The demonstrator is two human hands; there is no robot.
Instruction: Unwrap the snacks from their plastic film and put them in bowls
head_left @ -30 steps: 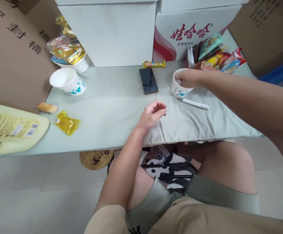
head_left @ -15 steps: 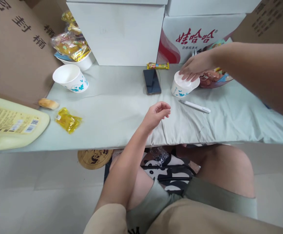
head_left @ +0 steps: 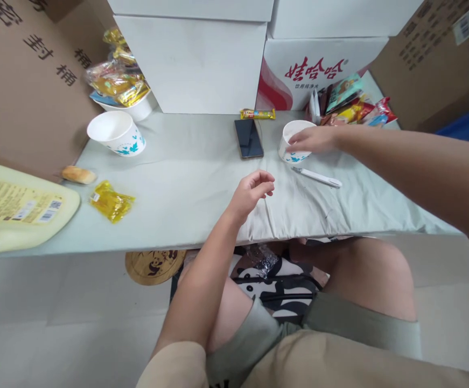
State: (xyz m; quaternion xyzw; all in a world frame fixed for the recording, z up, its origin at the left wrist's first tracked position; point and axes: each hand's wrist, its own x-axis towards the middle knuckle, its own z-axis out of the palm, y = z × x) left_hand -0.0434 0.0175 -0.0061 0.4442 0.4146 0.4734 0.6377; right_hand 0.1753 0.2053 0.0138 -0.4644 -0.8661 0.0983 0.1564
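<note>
My left hand [head_left: 254, 193] hovers above the front part of the cloth-covered table, fingers loosely curled with a gap to the thumb and nothing in them. My right hand [head_left: 315, 140] is at the right side of a white paper bowl [head_left: 286, 143] with blue leaf prints. Its fingers stretch across the bowl's front and rim; the thumb is hidden, and I cannot tell how firmly they touch. In front of the bowl lies a white utility knife [head_left: 318, 177]. A dark phone [head_left: 249, 139] lies left of the bowl, with a yellow snack bar [head_left: 257, 114] behind it.
Another paper bowl [head_left: 127, 137] stands at the left, before a bowl of wrapped snacks [head_left: 123, 89]. A small bread piece [head_left: 78, 174], a yellow wrapper [head_left: 111, 201] and a yellow jug [head_left: 24, 210] are nearby. Packaged snacks [head_left: 347, 105] lie at right; white boxes [head_left: 194, 64] form the back.
My right hand has come down from above the paper bowl to its right front side, uncovering the snacks behind. My left hand is almost still. The view has shifted slightly.
</note>
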